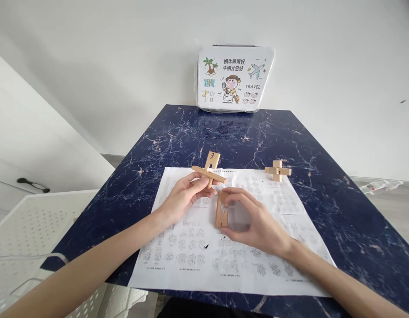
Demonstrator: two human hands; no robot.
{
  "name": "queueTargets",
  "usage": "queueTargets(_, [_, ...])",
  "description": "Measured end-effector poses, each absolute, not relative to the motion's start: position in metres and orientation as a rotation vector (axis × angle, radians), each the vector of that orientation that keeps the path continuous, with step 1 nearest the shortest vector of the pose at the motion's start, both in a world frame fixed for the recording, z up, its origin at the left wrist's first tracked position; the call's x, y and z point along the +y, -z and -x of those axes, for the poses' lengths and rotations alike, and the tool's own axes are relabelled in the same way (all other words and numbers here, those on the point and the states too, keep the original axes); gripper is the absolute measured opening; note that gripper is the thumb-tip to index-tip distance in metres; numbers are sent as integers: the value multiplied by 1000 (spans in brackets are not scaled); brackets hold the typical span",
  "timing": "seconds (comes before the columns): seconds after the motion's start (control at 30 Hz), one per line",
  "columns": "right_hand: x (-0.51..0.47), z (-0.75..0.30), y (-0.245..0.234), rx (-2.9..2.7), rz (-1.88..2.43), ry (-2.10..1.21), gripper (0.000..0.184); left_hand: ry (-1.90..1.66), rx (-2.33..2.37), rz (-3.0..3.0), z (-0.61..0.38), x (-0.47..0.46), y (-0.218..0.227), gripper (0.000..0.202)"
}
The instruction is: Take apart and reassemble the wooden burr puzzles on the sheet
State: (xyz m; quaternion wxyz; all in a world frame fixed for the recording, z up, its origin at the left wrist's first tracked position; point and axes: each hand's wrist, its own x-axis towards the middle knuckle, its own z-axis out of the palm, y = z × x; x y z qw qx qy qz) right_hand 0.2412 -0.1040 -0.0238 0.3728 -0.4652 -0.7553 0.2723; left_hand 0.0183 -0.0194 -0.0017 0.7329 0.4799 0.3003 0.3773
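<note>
My left hand (pixel 183 196) pinches two crossed wooden puzzle bars (pixel 209 172), one upright with a mark on it, one lying across it. My right hand (pixel 251 221) grips a third notched wooden bar (pixel 221 207) on end, just below and right of the crossed pair. Both hands hover over a printed instruction sheet (pixel 224 247) with rows of small diagrams. A small assembled wooden cross puzzle (pixel 278 170) rests near the sheet's far right corner, out of reach of either hand.
The sheet lies on a dark blue marbled table (pixel 340 198). A white illustrated case (pixel 232 79) leans against the wall at the table's far edge. A white perforated basket (pixel 28 238) stands to the left of the table.
</note>
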Motion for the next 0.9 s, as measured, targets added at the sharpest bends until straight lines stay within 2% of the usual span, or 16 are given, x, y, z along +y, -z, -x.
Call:
queueTargets(0.2, [-97, -248, 23, -1365, 1057, -1126, 42, -848, 660, -1049, -20, -20, 1, 28])
queueTargets(0.33, [-91, -253, 24, -1197, 1041, -1209, 34, -782, 659, -1093, -20, -20, 3, 28])
queueTargets(0.47, [-91, -252, 23, -1222, 967, -1283, 35, -672, 588, -1176, -20, -22, 2, 26])
queueTargets(0.9, [-97, -253, 24, -1361, 934, -1416, 65, -662, 586, -1239, -20, -24, -2, 29])
